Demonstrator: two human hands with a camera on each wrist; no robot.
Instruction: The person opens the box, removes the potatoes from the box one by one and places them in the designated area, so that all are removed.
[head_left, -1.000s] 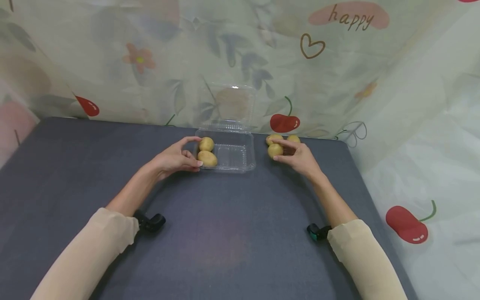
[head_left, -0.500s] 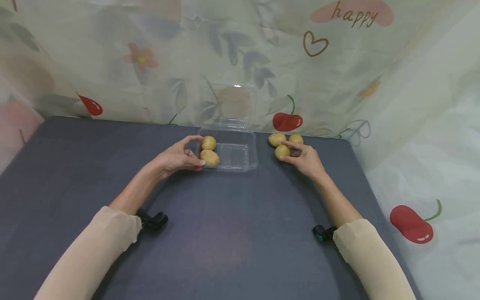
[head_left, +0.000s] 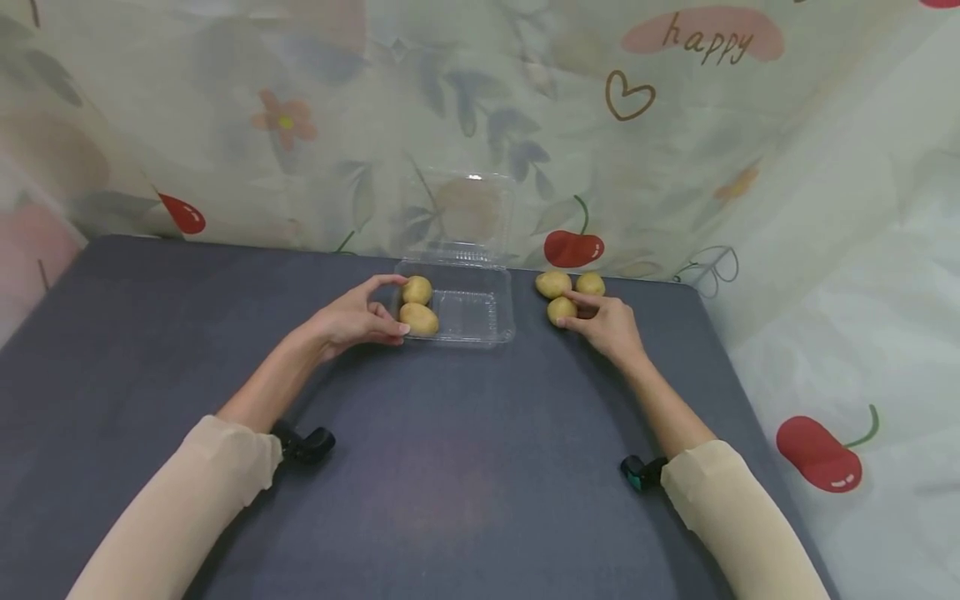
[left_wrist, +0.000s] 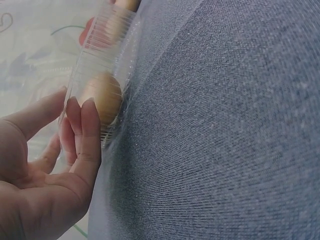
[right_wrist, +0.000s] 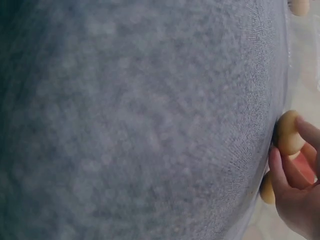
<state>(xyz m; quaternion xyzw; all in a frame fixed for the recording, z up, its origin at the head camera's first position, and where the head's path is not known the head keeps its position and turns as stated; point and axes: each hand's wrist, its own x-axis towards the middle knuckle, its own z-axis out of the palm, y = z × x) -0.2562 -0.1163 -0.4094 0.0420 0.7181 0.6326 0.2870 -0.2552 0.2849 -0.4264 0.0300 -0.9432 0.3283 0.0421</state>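
A clear plastic clamshell container (head_left: 468,340) stands near the table's back edge, its lid (head_left: 480,208) raised. Two potatoes lie along its left side, the rear potato (head_left: 417,290) and the front potato (head_left: 418,319). My left hand (head_left: 348,319) grips the container's left end between thumb and fingers. In the left wrist view a potato (left_wrist: 106,95) shows through the ribbed wall. To the right of the container, my right hand (head_left: 609,327) pinches a potato (head_left: 561,312) low at the table. Two more potatoes lie just behind it, one (head_left: 553,283) on the left, another (head_left: 591,284) on the right.
A dark grey cloth covers the table (head_left: 450,467). Behind it hangs a patterned curtain (head_left: 330,142), close to the raised lid. More of the sheeting (head_left: 847,317) runs down the right side. Each wrist wears a black device (head_left: 303,444).
The potato in my right hand has moved slightly right and nearer to me, exposing more of the left one behind it. My left hand keeps its grip on the container.
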